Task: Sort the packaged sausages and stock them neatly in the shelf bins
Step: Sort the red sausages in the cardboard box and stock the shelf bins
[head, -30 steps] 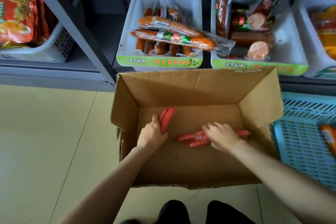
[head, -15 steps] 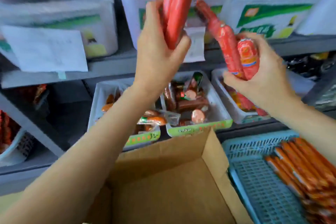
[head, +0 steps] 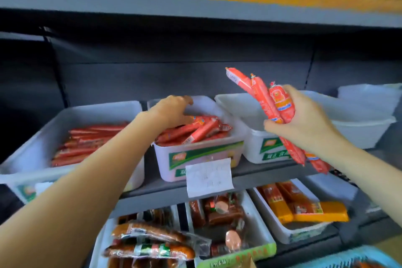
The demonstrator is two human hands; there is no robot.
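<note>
My left hand [head: 171, 111] reaches into the middle white bin [head: 202, 156] on the middle shelf. Its fingers curl over thin red sausages [head: 195, 132] lying on top of the pile there. My right hand [head: 304, 119] is held up in front of the neighbouring white bin [head: 239, 104], which looks empty. It grips a bundle of red packaged sausages [head: 261, 95] that stick out above and below the fist.
A wider bin [head: 28, 154] on the left holds long red sausages [head: 87, 143]. Stacked empty tubs [head: 365, 115] stand far right. The lower shelf has bins of smoked sausages [head: 150, 233] and yellow packs [head: 304, 209]. A blue crate [head: 348, 257] shows at the bottom right.
Both hands lifted sausages out of the cardboard box on the floor up to the shelf. My left hand has lowered its bundle into the middle bin; my right still holds its bundle up.
</note>
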